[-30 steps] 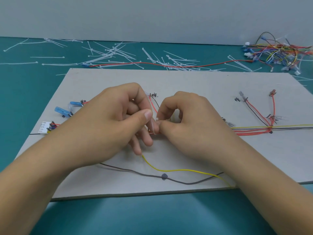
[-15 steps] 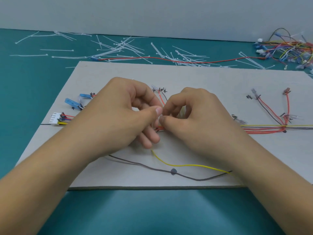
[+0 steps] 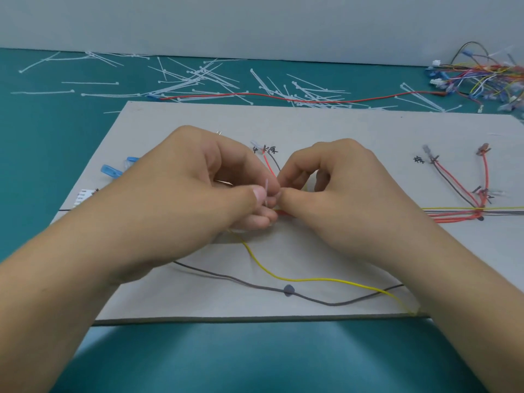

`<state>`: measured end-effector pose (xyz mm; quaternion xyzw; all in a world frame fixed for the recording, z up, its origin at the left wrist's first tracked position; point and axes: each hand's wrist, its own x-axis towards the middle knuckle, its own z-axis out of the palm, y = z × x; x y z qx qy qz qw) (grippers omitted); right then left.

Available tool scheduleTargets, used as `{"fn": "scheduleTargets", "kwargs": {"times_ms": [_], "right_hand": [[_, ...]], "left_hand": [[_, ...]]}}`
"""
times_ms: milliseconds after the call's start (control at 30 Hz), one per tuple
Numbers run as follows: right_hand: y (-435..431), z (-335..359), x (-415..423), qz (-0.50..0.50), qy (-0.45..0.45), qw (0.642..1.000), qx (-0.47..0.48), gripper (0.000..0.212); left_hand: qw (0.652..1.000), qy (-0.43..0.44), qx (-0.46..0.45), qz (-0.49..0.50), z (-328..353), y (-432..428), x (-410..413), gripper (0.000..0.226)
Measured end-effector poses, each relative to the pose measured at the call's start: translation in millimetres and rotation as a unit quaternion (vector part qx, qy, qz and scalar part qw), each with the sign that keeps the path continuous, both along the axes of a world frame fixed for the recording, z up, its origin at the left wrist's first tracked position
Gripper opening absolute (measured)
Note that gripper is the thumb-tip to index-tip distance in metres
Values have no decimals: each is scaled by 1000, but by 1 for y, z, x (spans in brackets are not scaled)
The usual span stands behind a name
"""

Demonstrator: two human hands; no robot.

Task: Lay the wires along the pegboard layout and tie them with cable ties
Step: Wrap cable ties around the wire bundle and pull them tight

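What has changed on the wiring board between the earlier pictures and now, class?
Very little. The left hand and right hand stay together mid-board, still pinching the cable tie over the red wires; only the fingertips shifted slightly. Nothing was let go. The loose yellow wire, grey wire and board stayed put.

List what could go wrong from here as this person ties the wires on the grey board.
1. The thin whitish cable tie, pinched between the left hand and right hand, could slip free before it cinches the red wires.
2. The loose yellow wire sags to the front edge of the flat grey board, apart from the bundle, so the tie may close without it.
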<state>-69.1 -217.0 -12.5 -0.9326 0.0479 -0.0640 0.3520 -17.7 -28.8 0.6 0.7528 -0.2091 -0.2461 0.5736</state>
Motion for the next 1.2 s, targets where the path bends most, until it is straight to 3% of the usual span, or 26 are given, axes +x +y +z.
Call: {"fn": "scheduleTargets", "kwargs": {"times_ms": [400, 1200], "right_hand": [[1, 1, 0, 19, 1, 1000, 5, 13], [-2, 2, 1, 33, -7, 999, 29, 16]], "left_hand": [[999, 5, 41, 30, 1, -1, 2, 6], [998, -8, 57, 33, 1, -1, 1, 17]]}}
